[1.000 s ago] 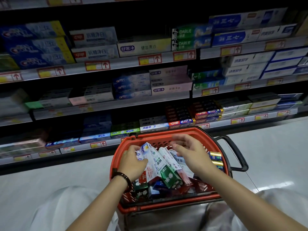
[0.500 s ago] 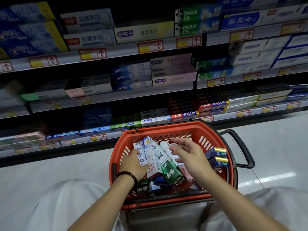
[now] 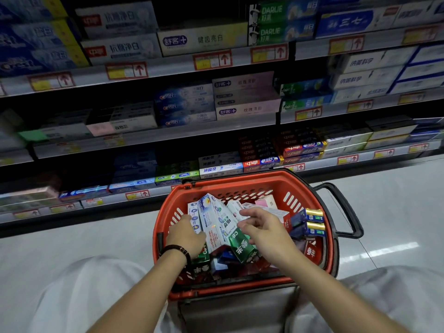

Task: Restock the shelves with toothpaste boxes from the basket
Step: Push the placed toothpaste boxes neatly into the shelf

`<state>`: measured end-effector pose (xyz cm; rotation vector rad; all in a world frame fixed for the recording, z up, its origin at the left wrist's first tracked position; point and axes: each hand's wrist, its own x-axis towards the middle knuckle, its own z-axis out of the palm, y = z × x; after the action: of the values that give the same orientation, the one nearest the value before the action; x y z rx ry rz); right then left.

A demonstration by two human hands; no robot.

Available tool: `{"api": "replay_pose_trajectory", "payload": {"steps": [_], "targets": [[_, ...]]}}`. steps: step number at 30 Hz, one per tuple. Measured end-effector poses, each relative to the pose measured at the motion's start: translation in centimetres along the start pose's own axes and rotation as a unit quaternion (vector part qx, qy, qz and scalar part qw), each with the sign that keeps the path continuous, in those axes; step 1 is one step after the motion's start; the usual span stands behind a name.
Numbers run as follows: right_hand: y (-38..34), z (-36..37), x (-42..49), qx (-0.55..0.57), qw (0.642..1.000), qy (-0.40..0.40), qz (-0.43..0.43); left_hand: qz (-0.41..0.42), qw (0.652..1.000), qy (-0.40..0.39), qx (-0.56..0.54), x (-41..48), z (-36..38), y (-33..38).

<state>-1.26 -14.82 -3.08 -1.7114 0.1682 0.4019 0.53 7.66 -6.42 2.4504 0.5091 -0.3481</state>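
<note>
— Down inside the basket [image 3: 300, 186], which way are the toothpaste boxes [image 3: 213, 222] lying?
— They are leaning in a fan, long axes running from the far rim toward the person, green ends nearest. The left hand [image 3: 185, 234] is gripping the fan's left edge, its fingertips hiding behind the cardboard.
— And the right hand [image 3: 264, 233]?
— It is hovering just right of the fan, fingers apart and loosely curled, holding nothing. It is sitting nearer the green ends, so I am judging it the one to draw the next box.
— How many are you counting?
— Three in the fan, I am thinking. Two gold-capped blue boxes [image 3: 310, 222] are lying at the right and one pink box [image 3: 264, 200] behind. Those underneath are too jumbled to count. The shelves [image 3: 192, 134] are standing just beyond the far rim.
</note>
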Motion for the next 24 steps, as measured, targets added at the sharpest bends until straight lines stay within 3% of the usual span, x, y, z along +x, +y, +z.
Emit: {"api": "replay_pose_trajectory", "payload": {"steps": [11,24], "targets": [[0.9,0.1,0.4,-0.039,0.999,0.003,0.011,-0.036,0.990,0.051,-0.129,-1.6,-3.3,-0.8],[0.8,0.0,0.3,-0.049,0.999,0.011,0.018,-0.033,0.947,0.109,-0.301,-2.7,-5.3,-1.1]]}}
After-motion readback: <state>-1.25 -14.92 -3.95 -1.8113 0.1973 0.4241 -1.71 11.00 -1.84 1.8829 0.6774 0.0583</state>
